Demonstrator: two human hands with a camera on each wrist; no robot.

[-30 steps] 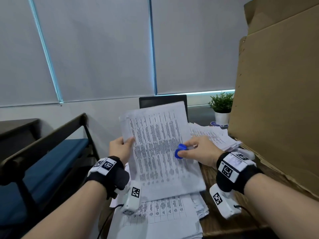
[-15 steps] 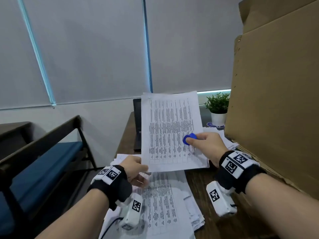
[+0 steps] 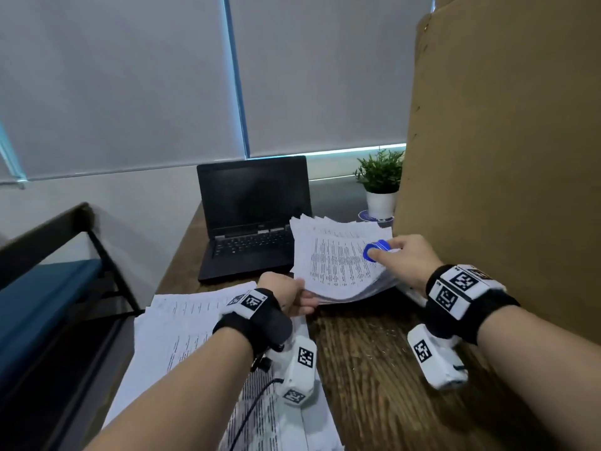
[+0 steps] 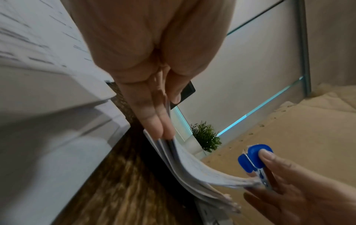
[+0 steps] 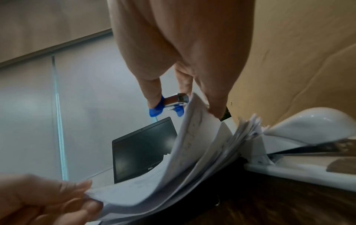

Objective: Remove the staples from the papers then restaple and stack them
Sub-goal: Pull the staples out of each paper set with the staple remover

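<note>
papers (image 3: 338,255) lowered onto right stack, both hands (image 3: 286,292) holding

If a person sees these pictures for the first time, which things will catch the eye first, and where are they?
First, the blue staple remover pinched in the right hand, over a sagging sheaf of printed papers that the left hand grips at its near corner. Then the tall cardboard sheet standing at the right. Behind the papers, an open dark laptop sits on the wooden desk.
</note>
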